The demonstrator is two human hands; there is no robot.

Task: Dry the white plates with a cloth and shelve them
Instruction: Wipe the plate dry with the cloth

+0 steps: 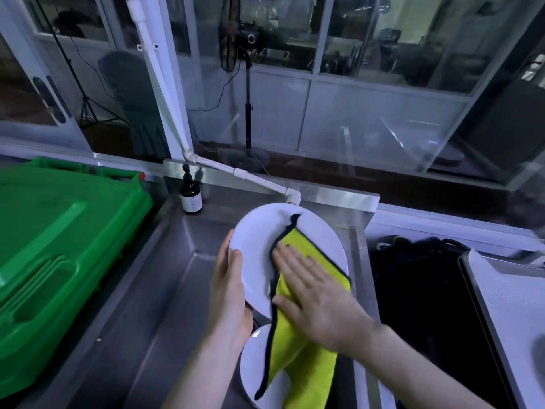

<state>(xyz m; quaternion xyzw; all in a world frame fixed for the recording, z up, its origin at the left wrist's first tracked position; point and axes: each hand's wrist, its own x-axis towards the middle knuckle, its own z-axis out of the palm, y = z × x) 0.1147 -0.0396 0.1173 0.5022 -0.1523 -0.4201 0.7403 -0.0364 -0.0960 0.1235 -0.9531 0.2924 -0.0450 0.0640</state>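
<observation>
Low at frame centre, second white plate (253, 376) lying in steel sink (153, 305), partly covered by hanging yellow cloth (298, 346) with dark edging. Just above, right hand (312, 293) spread flat, pressing cloth against glossy white plate (256, 240), plain and unmarked, tilted over the sink; left hand (230, 293) curled round its left rim, thumb on the face. Farther back, brown pump bottle (190, 196) on the ledge, label too blurred to read. Far left, green plastic lid (59, 231).
</observation>
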